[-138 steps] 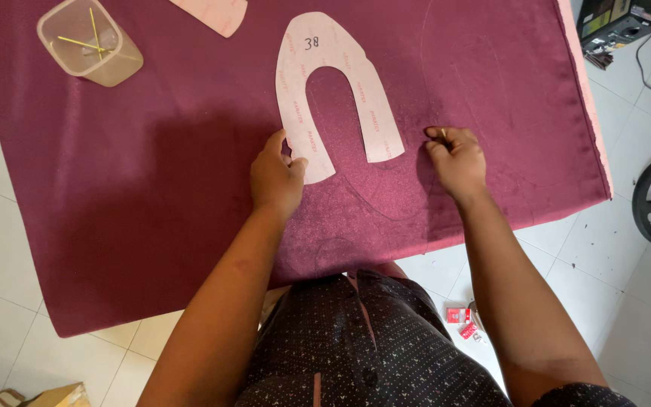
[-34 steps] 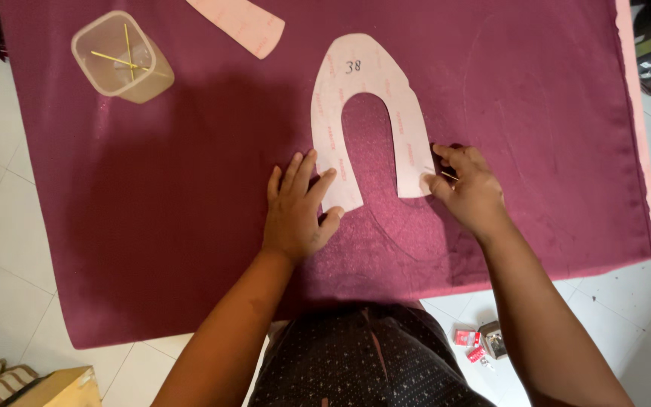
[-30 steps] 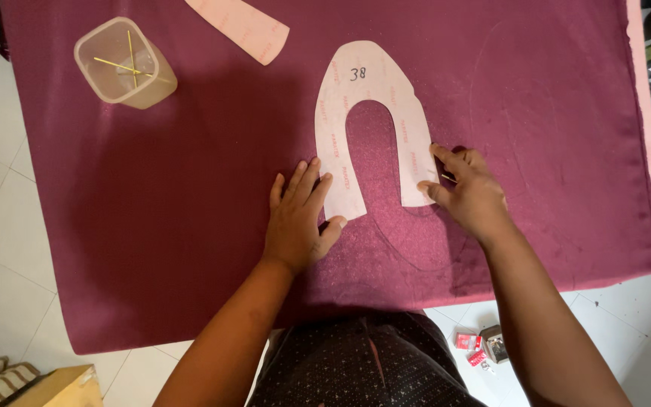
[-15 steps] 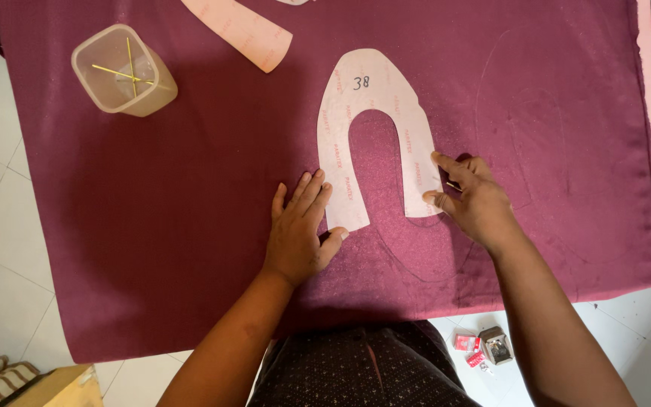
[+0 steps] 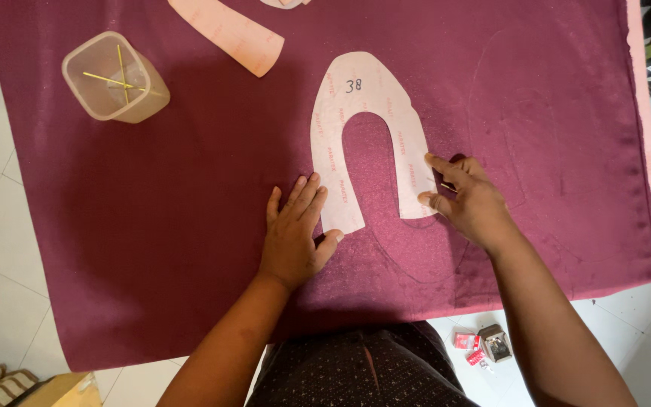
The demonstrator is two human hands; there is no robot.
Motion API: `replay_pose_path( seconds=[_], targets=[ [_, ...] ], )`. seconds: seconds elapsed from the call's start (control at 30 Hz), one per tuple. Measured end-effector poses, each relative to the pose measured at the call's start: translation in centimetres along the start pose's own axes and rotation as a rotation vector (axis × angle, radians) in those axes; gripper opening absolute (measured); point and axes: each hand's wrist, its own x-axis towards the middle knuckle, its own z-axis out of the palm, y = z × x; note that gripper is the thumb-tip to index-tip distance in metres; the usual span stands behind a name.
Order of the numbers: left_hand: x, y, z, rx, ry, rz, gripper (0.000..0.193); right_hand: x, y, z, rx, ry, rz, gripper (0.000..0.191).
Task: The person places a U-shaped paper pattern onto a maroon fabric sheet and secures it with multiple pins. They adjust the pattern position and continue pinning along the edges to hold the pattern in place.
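A pale pink horseshoe-shaped paper pattern (image 5: pixel 371 98) lies flat on maroon fabric (image 5: pixel 152 226) spread over a table. My left hand (image 5: pixel 295 234) rests flat on the fabric, fingers apart, its thumb and fingertips at the pattern's left leg. My right hand (image 5: pixel 465 200) touches the end of the right leg, with its fingers closed on a small thin marking tool that is mostly hidden. Faint traced outlines show on the fabric below and to the right of the pattern.
A clear plastic cup (image 5: pixel 114 79) holding thin yellow sticks stands at the upper left. Another pink pattern strip (image 5: pixel 227 34) lies at the top. Small red and grey items (image 5: pixel 484 343) sit on the tiled floor near the table's front edge.
The pattern and both hands have shifted away from me, up the fabric. My left hand flattened out beside the left leg; my right hand stayed at the right leg's tip.
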Motion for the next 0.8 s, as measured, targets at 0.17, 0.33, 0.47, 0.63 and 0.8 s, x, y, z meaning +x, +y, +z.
replay_pose_path(
  seconds=[0.17,0.33,0.47,0.63,0.8],
  targets=[
    [0.0,0.0,-0.1,-0.010,0.009,0.002,0.073,0.3,0.7,-0.3,0.044,-0.030,-0.031,0.052],
    [0.1,-0.1,-0.1,0.009,-0.014,-0.004,0.073,0.7,1.5,-0.3,0.084,-0.076,-0.017,0.052],
    [0.0,-0.1,-0.1,0.011,0.003,0.006,0.072,1.2,2.2,-0.7,0.189,-0.092,-0.067,0.051],
    [0.0,-0.1,0.1,0.002,0.021,0.000,0.072,1.8,2.8,-1.4,0.252,-0.136,-0.101,0.055],
    [0.0,-0.2,0.2,0.008,0.012,0.000,0.071,1.6,2.1,-1.6,0.225,-0.129,-0.088,0.050]
  ],
)
